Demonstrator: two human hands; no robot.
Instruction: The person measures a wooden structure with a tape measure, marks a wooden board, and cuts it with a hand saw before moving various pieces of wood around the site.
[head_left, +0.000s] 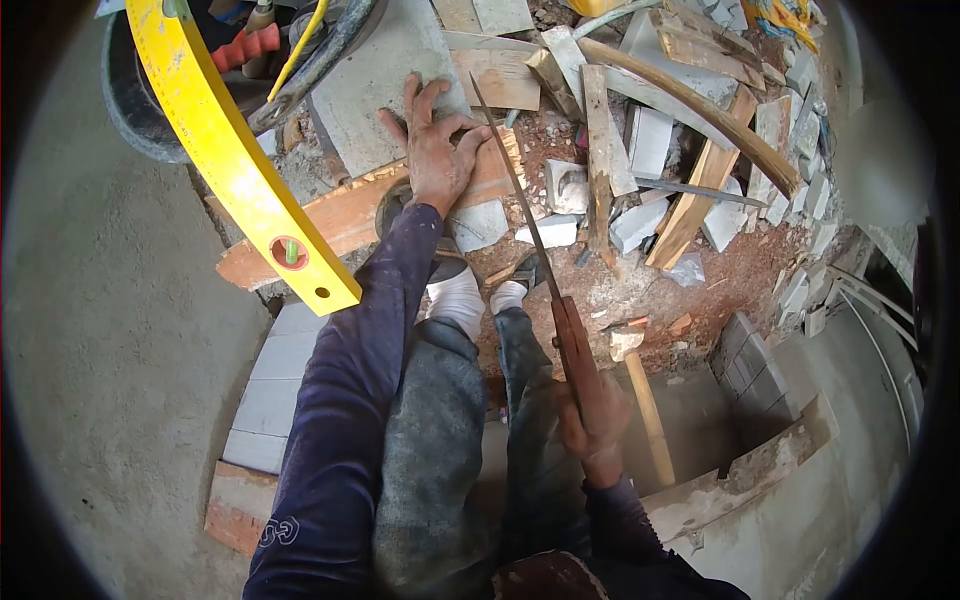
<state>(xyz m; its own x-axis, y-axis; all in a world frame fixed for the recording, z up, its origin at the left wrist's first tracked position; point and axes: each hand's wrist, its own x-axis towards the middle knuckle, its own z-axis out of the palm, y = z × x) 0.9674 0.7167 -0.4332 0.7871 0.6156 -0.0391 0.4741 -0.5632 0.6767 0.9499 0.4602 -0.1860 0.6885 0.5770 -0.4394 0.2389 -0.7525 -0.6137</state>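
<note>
A handsaw [572, 345] with a wooden handle is gripped in my right hand [597, 415], its blade pointing up and away. The blade's far part passes close to the end of a reddish wooden board [330, 225]; whether they touch I cannot tell. My left hand [436, 150] presses down on this board near its splintered right end, with the fingers spread and reaching onto a grey slab [370, 90] behind it. One shoe rests close to the board, below my left hand.
A yellow spirit level [225, 150] slants at the upper left, beside a black tub [145, 110] of tools. Wood scraps and broken blocks [640, 220] litter the ground at the upper right. A hammer [648, 405] lies right of my legs, near a grey ledge [740, 470].
</note>
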